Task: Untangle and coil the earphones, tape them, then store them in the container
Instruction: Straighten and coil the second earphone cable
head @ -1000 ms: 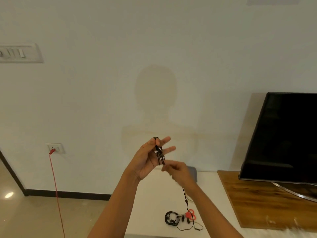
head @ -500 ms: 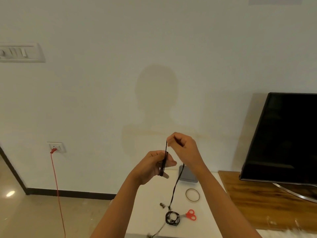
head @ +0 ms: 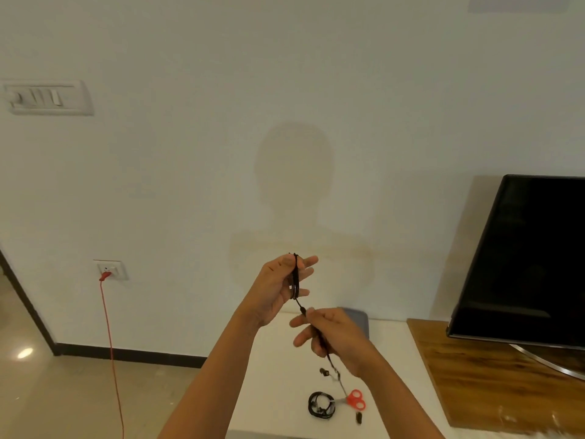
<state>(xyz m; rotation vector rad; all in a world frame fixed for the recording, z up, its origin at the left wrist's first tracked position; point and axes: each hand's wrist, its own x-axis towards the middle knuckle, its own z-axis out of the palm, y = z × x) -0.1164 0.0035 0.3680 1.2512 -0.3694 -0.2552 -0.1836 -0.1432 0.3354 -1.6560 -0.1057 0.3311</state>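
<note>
Earphones wound on L hand; R hand (below) pinches them.

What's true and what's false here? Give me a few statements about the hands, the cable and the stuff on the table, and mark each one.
1. The left hand has the cable looped around its fingers. True.
2. The right hand holds the scissors. False: it pinches the cable below the left hand, and the scissors lie on the table.
3. A black coil lies on the table beside the scissors. True.
4. The red cord lies unplugged on the floor. False: it is plugged into the wall socket.
</note>
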